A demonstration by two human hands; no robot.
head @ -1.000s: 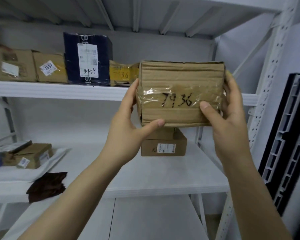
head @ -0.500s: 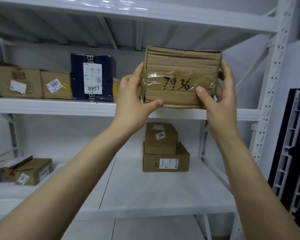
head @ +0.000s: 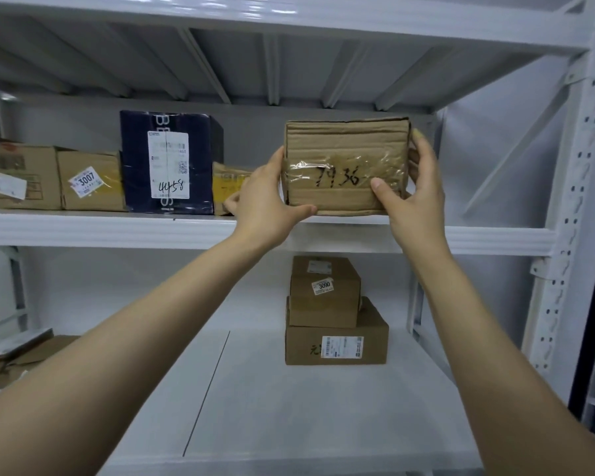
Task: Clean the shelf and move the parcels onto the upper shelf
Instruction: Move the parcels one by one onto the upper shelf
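Note:
A worn cardboard parcel (head: 344,149) with "7936" written on its taped front rests with its bottom edge on the upper shelf (head: 117,230), right of the other parcels. My left hand (head: 265,201) grips its left side and my right hand (head: 413,190) grips its right side. On the lower shelf (head: 323,407) below, a small brown box labelled 3090 (head: 323,297) sits on top of a larger brown box (head: 337,345).
The upper shelf carries a dark blue parcel (head: 169,163), a yellow-taped parcel (head: 229,187) and two brown boxes (head: 49,176) to the left. More packages (head: 11,355) lie at the lower shelf's left end. A white perforated upright (head: 574,201) bounds the right side.
Both hands have lifted the 7936 parcel from chest height up and away onto the upper shelf's right part. The view has tilted upward.

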